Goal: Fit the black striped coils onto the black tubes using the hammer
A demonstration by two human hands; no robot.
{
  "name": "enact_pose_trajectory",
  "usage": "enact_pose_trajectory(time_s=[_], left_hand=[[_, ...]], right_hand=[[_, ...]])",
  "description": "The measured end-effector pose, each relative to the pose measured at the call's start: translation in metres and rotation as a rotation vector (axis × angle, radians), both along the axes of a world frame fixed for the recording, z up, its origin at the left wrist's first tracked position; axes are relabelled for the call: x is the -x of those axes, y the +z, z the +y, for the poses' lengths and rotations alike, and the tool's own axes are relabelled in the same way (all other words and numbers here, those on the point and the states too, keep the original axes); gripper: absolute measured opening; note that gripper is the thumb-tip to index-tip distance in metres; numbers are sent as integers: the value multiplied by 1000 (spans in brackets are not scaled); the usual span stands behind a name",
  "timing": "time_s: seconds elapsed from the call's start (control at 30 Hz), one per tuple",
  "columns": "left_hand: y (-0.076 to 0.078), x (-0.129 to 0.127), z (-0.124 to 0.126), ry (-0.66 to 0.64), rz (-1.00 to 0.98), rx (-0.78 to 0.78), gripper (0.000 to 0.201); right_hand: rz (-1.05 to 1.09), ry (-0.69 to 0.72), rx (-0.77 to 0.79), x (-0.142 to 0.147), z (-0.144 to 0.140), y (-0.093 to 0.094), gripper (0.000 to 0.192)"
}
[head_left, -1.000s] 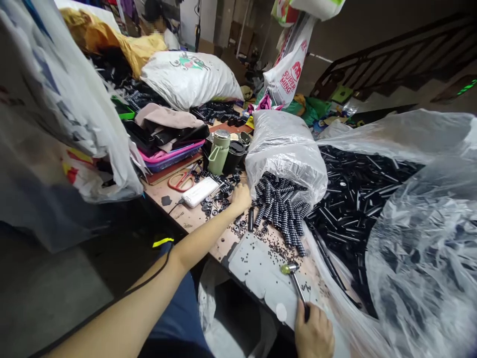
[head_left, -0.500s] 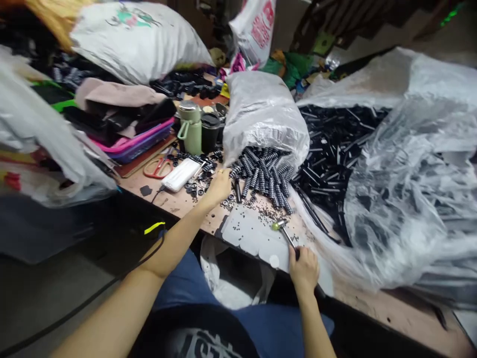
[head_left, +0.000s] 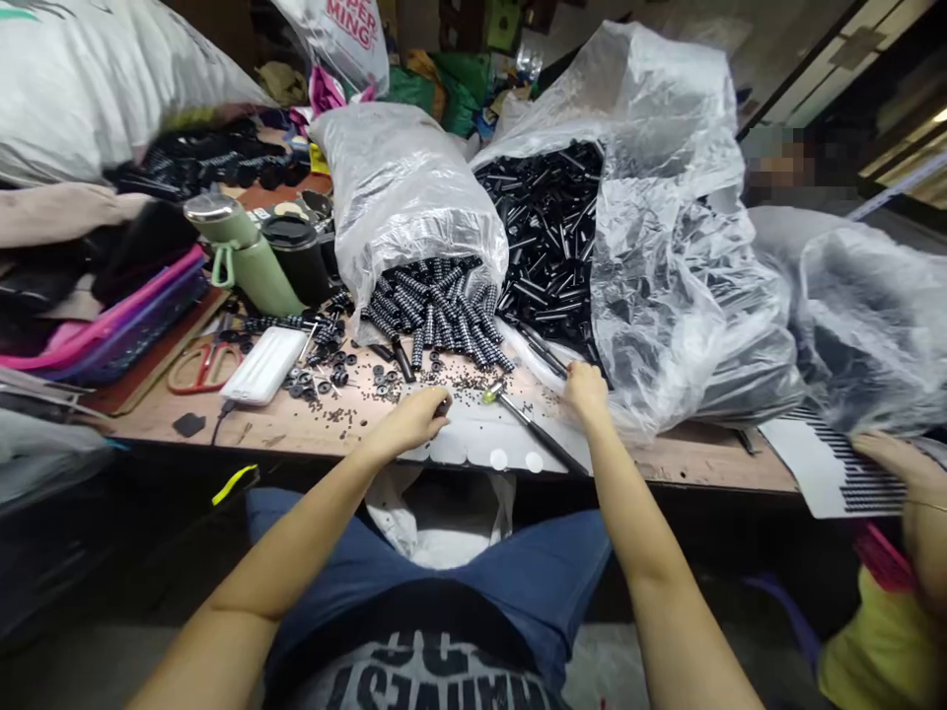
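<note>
My left hand (head_left: 418,419) is closed in a pinch above the grey board (head_left: 473,444), with a small dark piece showing at its fingertips. My right hand (head_left: 587,392) has its fingers closed at the near end of a black tube (head_left: 544,350), beside the large bag's mouth. Between my hands a small hammer (head_left: 537,429) lies on the board, its yellowish head pointing away from me. Black ridged tubes (head_left: 444,316) spill from a clear plastic bag (head_left: 414,187) behind. Tiny dark bits (head_left: 470,380) are scattered in front of them.
Smooth black tubes (head_left: 551,237) fill a large plastic bag (head_left: 666,256) at right. On the left are a white power bank (head_left: 264,365), red-handled scissors (head_left: 203,368), a green flask (head_left: 258,261) and a pink basket (head_left: 110,316). Another person's hand (head_left: 903,468) is at far right.
My right hand has let go of the hammer and moved to the black tubes by the large bag. My left hand has drawn back from the ridged tubes. The view has swung right.
</note>
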State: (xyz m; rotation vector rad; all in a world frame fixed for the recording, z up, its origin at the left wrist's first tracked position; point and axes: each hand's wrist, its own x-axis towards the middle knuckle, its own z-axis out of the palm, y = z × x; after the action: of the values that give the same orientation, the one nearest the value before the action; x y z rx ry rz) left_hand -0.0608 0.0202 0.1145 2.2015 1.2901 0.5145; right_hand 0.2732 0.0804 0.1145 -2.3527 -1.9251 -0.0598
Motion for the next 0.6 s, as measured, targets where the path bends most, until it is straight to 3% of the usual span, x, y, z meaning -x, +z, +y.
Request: enact_pose_trajectory(time_s=[0.2, 0.33, 0.4, 0.47, 0.53, 0.6], left_hand=[[-33, -19, -10, 144, -310, 33, 24], [-35, -19, -15, 205, -520, 114, 26], [-26, -21, -13, 250, -701, 198, 30], [-16, -29, -8, 300, -897, 312, 36], [-6, -40, -4, 330, -1031, 411, 41], [-1, -49, -3, 342, -1084, 477, 43]], right_hand=[[80, -48, 28, -20, 16, -3, 22], [172, -28, -55, -13, 3, 5, 26], [415, 18, -119, 6, -13, 9, 28], [922, 94, -140, 35, -34, 9, 29], [1368, 183, 11, 70, -57, 4, 33], [1543, 225, 175, 100, -77, -2, 38]])
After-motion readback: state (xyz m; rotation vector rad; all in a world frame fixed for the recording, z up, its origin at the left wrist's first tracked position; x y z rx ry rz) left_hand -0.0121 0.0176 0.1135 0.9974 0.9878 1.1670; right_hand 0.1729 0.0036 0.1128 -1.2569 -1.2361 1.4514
